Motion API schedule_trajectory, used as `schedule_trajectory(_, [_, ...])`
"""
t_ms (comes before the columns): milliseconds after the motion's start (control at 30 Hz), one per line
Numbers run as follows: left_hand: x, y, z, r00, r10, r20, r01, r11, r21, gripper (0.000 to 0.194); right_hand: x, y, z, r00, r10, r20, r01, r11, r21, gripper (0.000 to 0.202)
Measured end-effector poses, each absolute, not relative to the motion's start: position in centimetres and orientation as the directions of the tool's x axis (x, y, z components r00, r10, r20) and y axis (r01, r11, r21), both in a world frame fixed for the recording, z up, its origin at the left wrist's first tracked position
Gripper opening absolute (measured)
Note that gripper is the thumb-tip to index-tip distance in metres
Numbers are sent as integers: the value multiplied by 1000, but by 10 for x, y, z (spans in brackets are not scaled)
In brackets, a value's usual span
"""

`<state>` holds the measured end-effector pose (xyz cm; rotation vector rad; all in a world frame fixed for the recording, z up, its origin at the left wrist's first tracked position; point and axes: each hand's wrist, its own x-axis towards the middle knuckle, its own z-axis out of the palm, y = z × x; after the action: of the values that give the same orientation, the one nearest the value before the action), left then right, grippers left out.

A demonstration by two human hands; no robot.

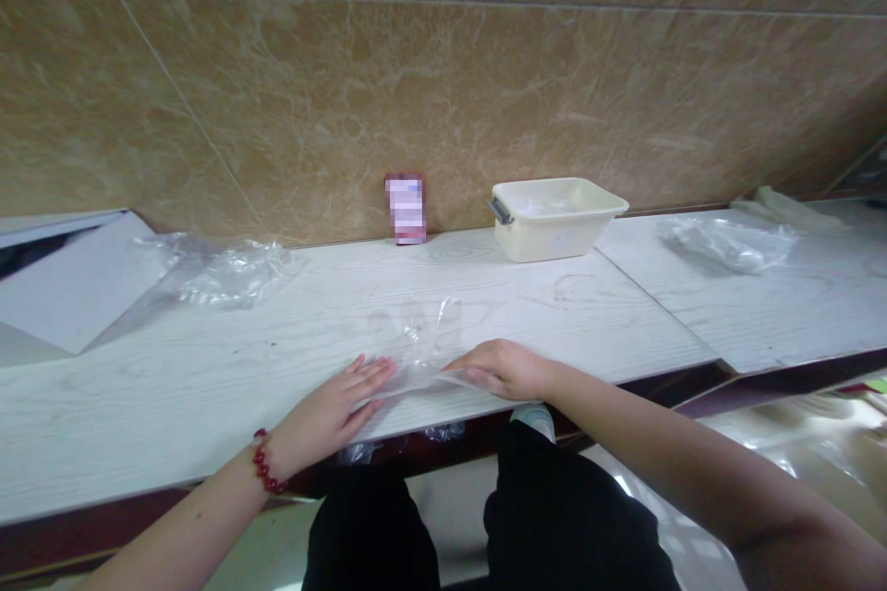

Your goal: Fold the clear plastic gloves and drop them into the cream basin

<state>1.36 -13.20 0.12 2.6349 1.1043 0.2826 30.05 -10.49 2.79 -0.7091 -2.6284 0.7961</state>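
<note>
A clear plastic bag [419, 353] lies flat near the front edge of the white wood-grain tabletop. My left hand [346, 402], with a red bead bracelet at the wrist, rests its outstretched fingers on the bag's left side. On the opposite side, my right hand [500, 369] pinches the bag's edge between thumb and fingers. The bag is see-through, so its exact outline is hard to make out.
Against the brown marbled wall stand a cream plastic bin [554, 235] with a grey handle and a phone [407, 211]. Crumpled clear plastic [236, 275] lies left beside a white box [76, 286]; more clear plastic [735, 243] lies right.
</note>
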Motion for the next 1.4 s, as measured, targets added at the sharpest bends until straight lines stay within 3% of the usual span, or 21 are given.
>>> schedule_trajectory(167, [25,-127,10,499,862,85,723,-468,508,35,291,-102,30,-673,716,184,368,541,-756,31])
schedule_trajectory(267, [33,-118,17,342,938,51,722,-297,625,33,281,-91,26,-503,861,81,458,345,-819,31])
schedule_trajectory(333, [37,-109,19,264,964,24,687,-206,697,34,274,-81,22,-406,912,50,550,288,-784,30])
schedule_trajectory(433, [40,-96,18,183,983,-27,625,-96,774,35,268,-67,18,-323,939,121,665,316,-677,22])
schedule_trajectory(633, [48,-85,20,28,1000,0,644,-18,765,24,269,-51,18,-172,966,195,766,256,-590,12])
schedule_trajectory(867, [52,-73,8,-92,996,-19,585,69,808,22,266,-39,16,-100,986,136,777,163,-608,13])
schedule_trajectory(1100, [54,-65,5,-106,994,-20,612,81,787,20,260,-25,9,-83,992,92,789,122,-602,9])
schedule_trajectory(1400, [49,-85,8,-169,986,13,458,67,887,44,263,-20,3,-93,991,96,768,133,-627,12])
